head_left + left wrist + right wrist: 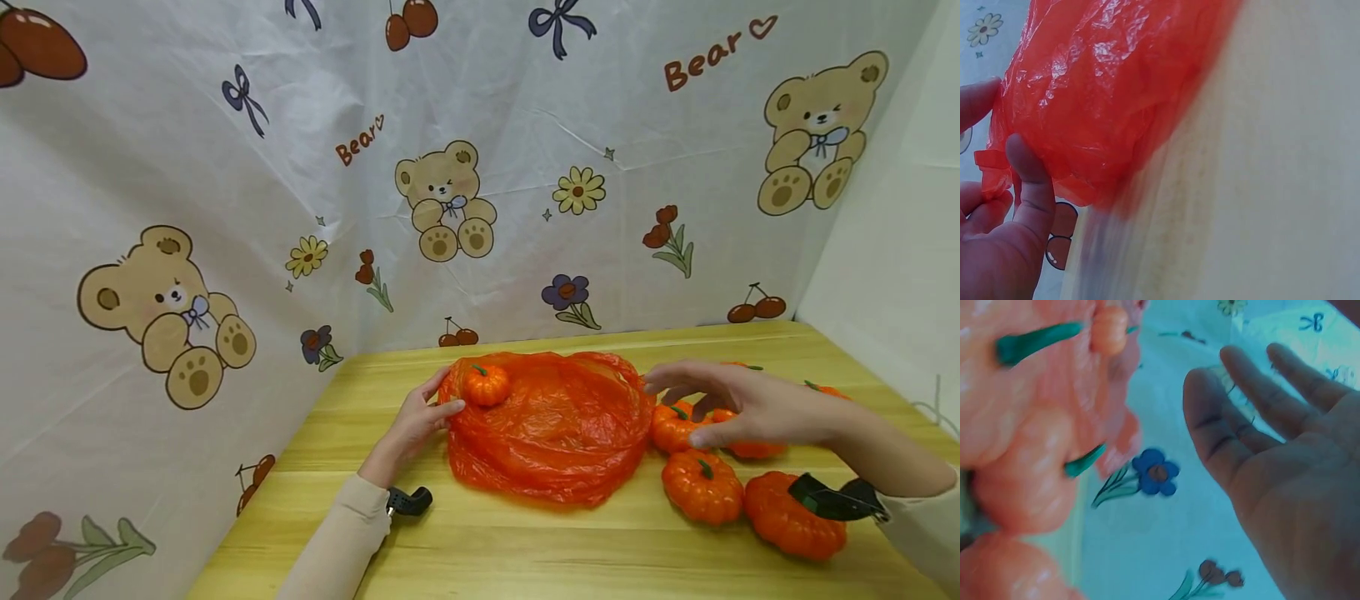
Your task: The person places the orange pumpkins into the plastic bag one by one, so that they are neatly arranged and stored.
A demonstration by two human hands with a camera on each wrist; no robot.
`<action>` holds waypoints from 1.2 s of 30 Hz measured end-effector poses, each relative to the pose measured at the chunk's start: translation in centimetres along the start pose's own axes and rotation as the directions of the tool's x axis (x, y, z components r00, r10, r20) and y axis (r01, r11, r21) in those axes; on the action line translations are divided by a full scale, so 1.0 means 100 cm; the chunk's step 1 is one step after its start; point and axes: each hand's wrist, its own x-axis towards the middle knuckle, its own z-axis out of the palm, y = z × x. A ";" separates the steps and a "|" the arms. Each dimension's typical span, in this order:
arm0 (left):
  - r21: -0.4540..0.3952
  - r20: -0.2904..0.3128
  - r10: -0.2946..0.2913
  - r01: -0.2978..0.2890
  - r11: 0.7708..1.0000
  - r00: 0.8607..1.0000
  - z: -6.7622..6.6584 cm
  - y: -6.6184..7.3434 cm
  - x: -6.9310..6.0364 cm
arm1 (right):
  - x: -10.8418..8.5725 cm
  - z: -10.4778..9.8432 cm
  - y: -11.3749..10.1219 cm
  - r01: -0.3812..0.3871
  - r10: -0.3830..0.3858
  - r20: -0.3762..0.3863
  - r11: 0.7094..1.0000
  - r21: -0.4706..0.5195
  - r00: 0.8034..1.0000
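Note:
A thin red plastic bag (555,442) lies spread on the wooden table, its mouth facing up. My left hand (416,421) grips its left edge; in the left wrist view, a fold of the bag (1104,81) passes between the fingers and thumb of the hand (1007,250). A small orange toy pumpkin (486,386) with a green stem sits on the bag's left part, close to that thumb. My right hand (757,404) hovers over the pumpkins at the right with fingers loosely extended. Nothing is in its grasp in the right wrist view, where the palm (1310,487) shows.
Right of the bag several pumpkins are grouped, among them a ribbed one (702,487) and a larger flat one (797,517), partly covered by a black wrist strap (840,498). A bear-print cloth (510,108) hangs behind the table (525,546).

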 end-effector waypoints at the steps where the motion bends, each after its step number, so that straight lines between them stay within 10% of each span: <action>1: -0.004 -0.001 0.000 0.000 1.000 1.000 0.000 0.000 0.000 | -0.004 0.000 0.004 0.018 -0.018 -0.001 1.000 -0.002 1.000; 18: -0.021 0.017 0.020 -0.019 1.000 1.000 0.001 0.000 0.000 | -0.063 -0.005 0.059 0.043 -0.043 0.008 0.999 0.008 0.999; 36: -0.039 0.021 0.012 -0.012 0.999 1.000 -0.002 0.002 0.002 | -0.090 -0.007 0.097 -0.086 0.027 0.191 0.947 0.308 0.981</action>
